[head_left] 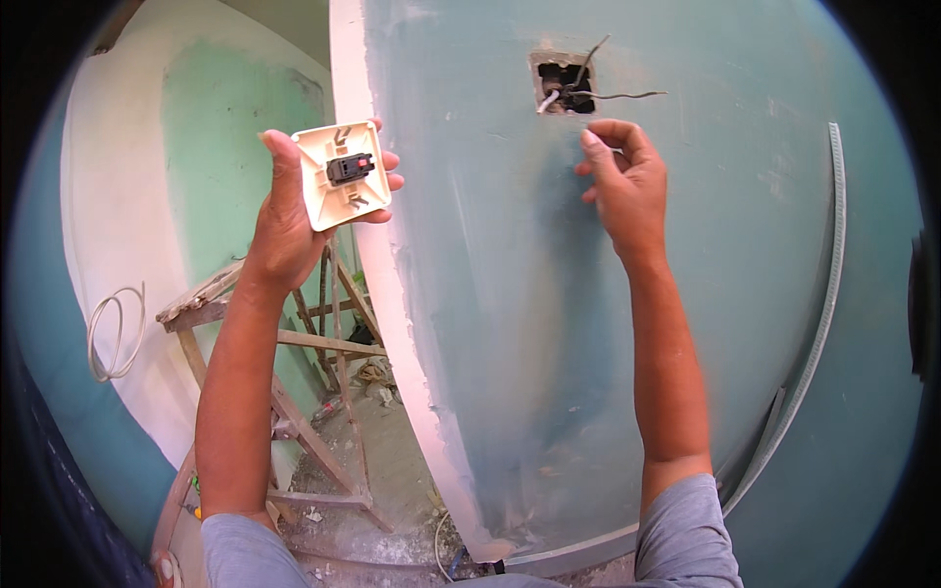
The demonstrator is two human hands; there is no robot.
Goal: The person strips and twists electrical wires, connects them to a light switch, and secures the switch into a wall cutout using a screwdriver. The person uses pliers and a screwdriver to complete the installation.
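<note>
My left hand (284, 211) holds a square cream switch plate (341, 174) up with its back toward me, showing a black mechanism in its middle. My right hand (622, 176) is raised against the teal wall (549, 294), fingers curled, just below a square wall box opening (564, 83). Several thin wires (618, 95) stick out of that opening to the right and upward. My right hand holds nothing that I can see.
The wall's white corner edge (387, 284) runs down between my arms. Beyond it stands a rough wooden trestle (294, 343) on a dusty floor with debris. A looped white cable (113, 333) hangs on the left wall. A grey conduit (818, 323) curves down the right.
</note>
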